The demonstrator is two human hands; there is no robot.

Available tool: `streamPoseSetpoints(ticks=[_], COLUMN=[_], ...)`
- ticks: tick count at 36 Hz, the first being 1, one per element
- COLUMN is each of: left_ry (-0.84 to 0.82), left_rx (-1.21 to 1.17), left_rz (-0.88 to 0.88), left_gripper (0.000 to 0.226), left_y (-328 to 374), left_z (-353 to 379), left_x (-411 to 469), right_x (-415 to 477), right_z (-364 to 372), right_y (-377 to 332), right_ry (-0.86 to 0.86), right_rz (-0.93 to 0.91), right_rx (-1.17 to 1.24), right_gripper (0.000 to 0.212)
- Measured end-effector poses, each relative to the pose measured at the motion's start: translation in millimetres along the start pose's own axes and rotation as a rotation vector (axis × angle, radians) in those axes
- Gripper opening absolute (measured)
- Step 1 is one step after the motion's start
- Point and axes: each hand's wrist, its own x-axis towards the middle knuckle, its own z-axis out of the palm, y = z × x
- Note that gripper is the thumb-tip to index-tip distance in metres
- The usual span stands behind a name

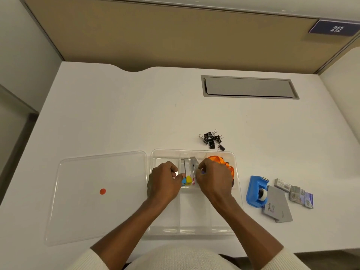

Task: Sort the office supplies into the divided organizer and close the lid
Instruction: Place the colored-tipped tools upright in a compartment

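The clear divided organizer (238, 193) lies open in front of me, with both hands over its middle back compartment. Several grey markers (187, 166) with blue, yellow and pink ends (187, 179) lie in that compartment. My left hand (165, 183) is curled, its thumb and fingers pinching the blue-ended one. My right hand (214, 179) grips another grey marker (194, 161) with a purple end, which sticks out beyond its fingers. An orange lanyard (216, 159) fills the right back compartment, partly hidden by my right hand. The clear lid (97, 197), marked with a red dot, lies flat to the left.
Black binder clips (212, 140) lie in a heap behind the organizer. To its right are a blue tape dispenser (256, 191), a grey box (277, 207) and small staple boxes (294, 191). A grey cable hatch (249, 87) is set into the far desk.
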Motion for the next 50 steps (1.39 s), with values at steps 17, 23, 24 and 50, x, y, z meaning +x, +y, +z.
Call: streamPoseSetpoints(ticks=[17,23,24,50], left_ry=[-0.041,-0.069,-0.073,-0.112], left_rx=[0.120,0.153,0.151,0.116], left_rz=[0.068,0.045,0.040,0.014], left_gripper=[0.027,0.031,0.032,0.025], left_y=[4,8,8,11], left_z=[8,10,10,12], left_x=[3,3,3,1], right_x=[15,18,18,1], right_z=[-1,-5,-5,0], right_y=[-11,-21,-23,-30], right_ry=[-0.272,-0.281,-0.305,-0.343], right_rz=[-0.200,-0.133,-0.116,-0.086], right_rx=[-0.363,-0.400,-0.406,-0.407], right_gripper=[0.022,0.031,0.034,0.036])
